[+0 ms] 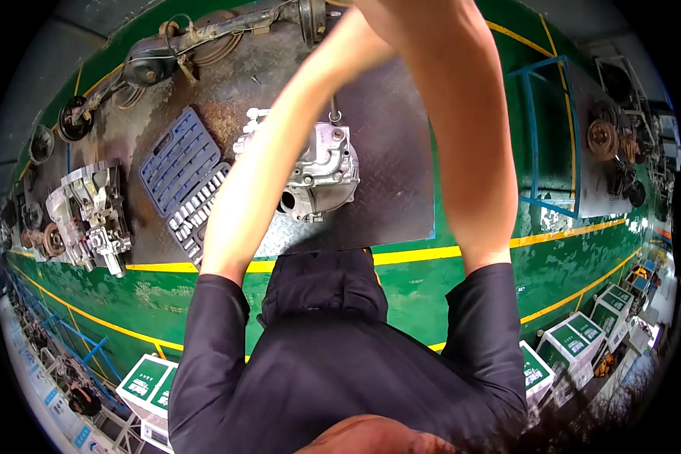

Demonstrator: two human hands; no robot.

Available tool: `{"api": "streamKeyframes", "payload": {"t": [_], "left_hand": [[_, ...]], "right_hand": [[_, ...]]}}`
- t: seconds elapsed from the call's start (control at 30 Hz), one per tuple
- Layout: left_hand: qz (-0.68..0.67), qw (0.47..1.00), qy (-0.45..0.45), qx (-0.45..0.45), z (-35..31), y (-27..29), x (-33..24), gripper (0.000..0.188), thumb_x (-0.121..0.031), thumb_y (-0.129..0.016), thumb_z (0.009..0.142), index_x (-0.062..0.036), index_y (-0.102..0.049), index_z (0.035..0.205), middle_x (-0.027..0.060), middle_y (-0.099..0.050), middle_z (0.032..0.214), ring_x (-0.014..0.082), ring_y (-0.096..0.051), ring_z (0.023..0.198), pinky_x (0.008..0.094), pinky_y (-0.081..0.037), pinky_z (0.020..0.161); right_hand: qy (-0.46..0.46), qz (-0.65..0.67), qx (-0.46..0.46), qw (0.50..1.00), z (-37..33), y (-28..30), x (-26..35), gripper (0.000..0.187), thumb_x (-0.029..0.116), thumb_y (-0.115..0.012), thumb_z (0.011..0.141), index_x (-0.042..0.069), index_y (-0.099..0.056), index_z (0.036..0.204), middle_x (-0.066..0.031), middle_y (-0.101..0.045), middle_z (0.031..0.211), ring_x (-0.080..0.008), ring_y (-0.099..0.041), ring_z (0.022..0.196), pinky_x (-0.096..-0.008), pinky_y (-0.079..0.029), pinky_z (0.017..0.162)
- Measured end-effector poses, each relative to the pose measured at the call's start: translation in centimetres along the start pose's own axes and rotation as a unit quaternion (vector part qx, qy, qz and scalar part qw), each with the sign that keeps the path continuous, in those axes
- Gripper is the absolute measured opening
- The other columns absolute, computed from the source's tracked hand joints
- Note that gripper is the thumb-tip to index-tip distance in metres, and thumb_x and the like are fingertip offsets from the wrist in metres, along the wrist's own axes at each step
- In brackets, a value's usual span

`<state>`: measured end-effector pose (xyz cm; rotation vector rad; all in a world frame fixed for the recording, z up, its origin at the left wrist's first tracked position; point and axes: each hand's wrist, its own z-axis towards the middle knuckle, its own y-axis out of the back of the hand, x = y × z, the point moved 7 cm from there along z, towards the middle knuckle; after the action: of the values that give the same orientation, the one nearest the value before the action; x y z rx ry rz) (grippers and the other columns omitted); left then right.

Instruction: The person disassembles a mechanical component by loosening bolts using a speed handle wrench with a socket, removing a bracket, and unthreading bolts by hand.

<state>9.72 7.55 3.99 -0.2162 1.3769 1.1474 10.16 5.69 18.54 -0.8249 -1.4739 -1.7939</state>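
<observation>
A shiny metal housing (321, 170) is set on the surface (401, 189), beside an open socket case (185, 178). Both hands are hidden, so each grip cannot be told.

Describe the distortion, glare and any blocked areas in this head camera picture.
Head view: strong fisheye bending, yellow floor line curves, corners black; light sheen on the steel plate table; both forearms cross the centre, partly hiding the silver gearbox housing; hands run out of frame at top; socket set tray sharp.
</observation>
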Motion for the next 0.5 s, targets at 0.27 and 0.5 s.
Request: {"api": "streamKeyframes", "payload": {"t": [0.27,0.5], "left_hand": [[-0.148,0.985,0.062,-0.058,-10.3,1.9,1.0,0.023,-0.024,-0.064,0.096,-0.0025,-0.067,0.090,0.0012,-0.062,0.075,0.0074,-0.055,0.066,0.0232,-0.042,0.059],[0.010,0.976,0.051,-0.209,-0.7,7.8,8.0,0.031,-0.024,-0.058,0.099,0.0048,-0.065,0.106,0.0041,-0.060,0.075,0.0144,-0.052,0.064,0.0296,-0.046,0.057]], "right_hand": [[0.274,0.164,-0.056,0.946,0.9,0.2,-3.8,0.021,0.014,-0.047,0.100,0.001,-0.059,0.089,-0.0067,-0.060,0.075,-0.0181,-0.057,0.068,-0.0339,-0.048,0.064],[0.205,0.302,0.026,0.931,1.8,-1.2,-5.1,0.020,0.014,-0.048,0.100,0.000,-0.060,0.091,-0.0090,-0.060,0.078,-0.0183,-0.058,0.069,-0.0335,-0.051,0.067]]}}
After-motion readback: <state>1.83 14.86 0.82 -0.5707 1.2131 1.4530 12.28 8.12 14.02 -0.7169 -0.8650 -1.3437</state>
